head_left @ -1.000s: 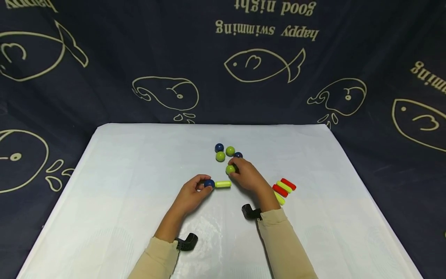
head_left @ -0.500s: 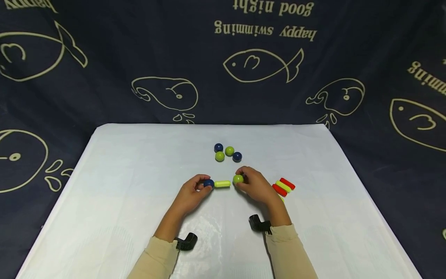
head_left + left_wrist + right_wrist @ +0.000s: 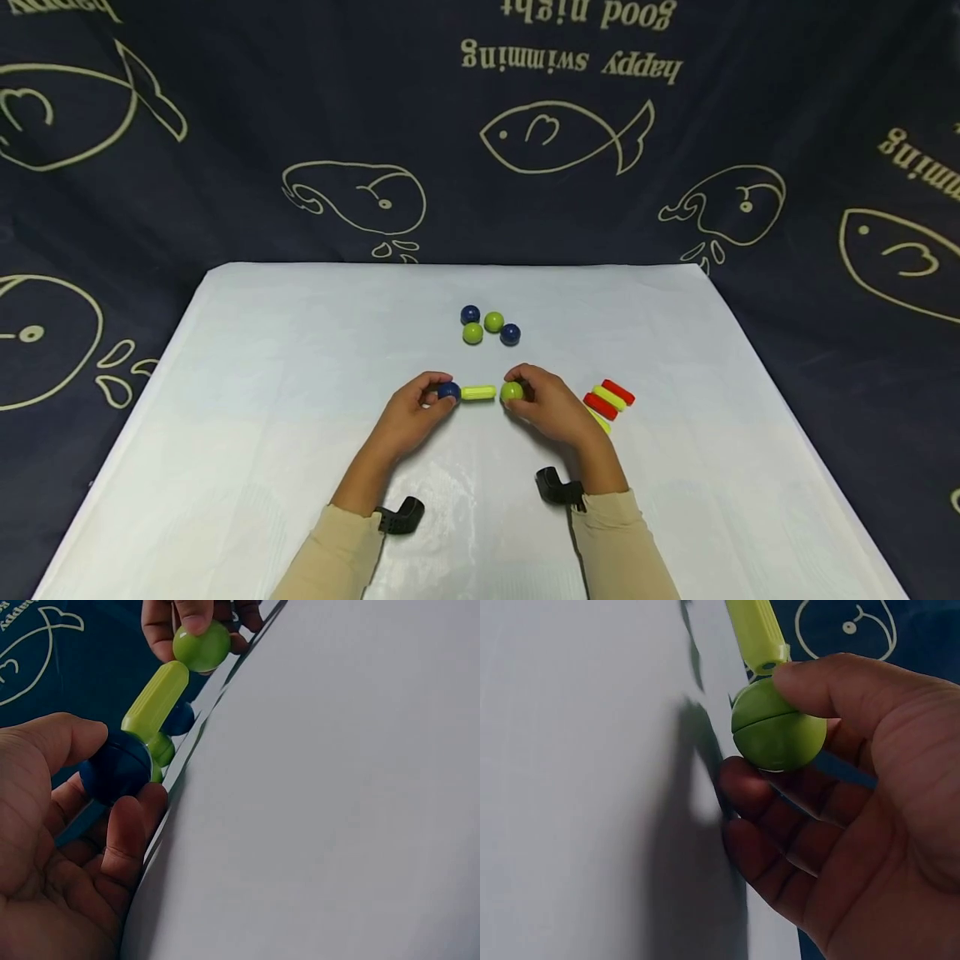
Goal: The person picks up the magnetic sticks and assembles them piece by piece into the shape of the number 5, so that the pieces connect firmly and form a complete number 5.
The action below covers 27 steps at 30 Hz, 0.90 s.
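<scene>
My left hand [image 3: 407,419] pinches a dark blue ball [image 3: 116,769] between thumb and fingers. From that ball a yellow-green ribbed rod [image 3: 478,392] sticks out to the right, one end against it. In my right hand [image 3: 553,406] a green ball [image 3: 778,724] with a seam line is pinched between thumb and fingers. The green ball sits close to the rod's free end, which shows a small hole in the right wrist view; whether they touch I cannot tell.
Behind the hands lie two blue balls [image 3: 510,334] and two green balls [image 3: 472,333] on the white table [image 3: 300,350]. Right of my right hand, red rods [image 3: 601,406] and yellow rods [image 3: 608,397] lie side by side. A dark fish-print cloth [image 3: 450,217] hangs beyond the table.
My right hand has carried the green ball from near the loose balls rightward and toward me, then slightly left, beside the rod's free end. My left hand stays in place with the blue ball.
</scene>
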Tool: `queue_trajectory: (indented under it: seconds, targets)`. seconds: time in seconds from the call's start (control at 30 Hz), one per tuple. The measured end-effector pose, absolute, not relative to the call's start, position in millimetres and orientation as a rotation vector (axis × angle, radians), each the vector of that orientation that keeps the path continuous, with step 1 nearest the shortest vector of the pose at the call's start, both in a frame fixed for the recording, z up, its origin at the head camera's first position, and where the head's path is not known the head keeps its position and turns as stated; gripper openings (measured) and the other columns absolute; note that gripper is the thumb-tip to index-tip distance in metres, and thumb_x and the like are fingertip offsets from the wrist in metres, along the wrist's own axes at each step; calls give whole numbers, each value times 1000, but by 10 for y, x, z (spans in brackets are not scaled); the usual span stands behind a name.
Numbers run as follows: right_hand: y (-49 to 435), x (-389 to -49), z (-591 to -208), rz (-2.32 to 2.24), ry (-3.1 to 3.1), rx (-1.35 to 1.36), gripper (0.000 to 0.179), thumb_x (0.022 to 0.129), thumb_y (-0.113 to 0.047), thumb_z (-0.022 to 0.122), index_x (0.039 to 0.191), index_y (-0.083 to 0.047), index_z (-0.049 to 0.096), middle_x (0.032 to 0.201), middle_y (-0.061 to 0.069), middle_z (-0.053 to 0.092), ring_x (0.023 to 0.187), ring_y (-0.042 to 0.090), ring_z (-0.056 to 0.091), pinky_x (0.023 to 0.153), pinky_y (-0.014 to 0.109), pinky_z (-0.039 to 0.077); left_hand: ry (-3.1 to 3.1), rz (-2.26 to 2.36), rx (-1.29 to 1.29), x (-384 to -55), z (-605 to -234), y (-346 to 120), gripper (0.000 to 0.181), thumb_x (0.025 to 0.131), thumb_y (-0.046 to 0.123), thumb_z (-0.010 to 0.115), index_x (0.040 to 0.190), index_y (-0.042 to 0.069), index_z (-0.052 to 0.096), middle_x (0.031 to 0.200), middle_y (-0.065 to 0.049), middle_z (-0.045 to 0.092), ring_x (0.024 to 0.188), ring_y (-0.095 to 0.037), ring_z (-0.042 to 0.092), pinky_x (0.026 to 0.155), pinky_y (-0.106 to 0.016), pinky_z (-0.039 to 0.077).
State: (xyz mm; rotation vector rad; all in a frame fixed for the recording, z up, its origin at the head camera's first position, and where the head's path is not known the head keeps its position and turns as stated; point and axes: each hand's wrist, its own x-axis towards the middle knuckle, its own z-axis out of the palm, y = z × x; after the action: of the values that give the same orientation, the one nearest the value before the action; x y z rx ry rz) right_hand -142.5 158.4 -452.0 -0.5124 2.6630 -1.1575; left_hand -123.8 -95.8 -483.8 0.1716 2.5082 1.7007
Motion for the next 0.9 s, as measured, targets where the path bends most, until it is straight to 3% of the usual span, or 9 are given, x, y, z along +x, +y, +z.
queue_trajectory:
  seconds: [0.9]
  targets:
    - [1558, -1424, -4518, -1168, 2663, -548, 24, 91, -11, 71, 114, -9, 64, 99, -1, 62, 87, 16, 56, 80, 35, 49, 2481, 1701, 175, -1241, -4823, -947, 37, 94, 19, 70, 130, 11, 63, 116, -3, 68, 90, -14, 61, 81, -35, 47]
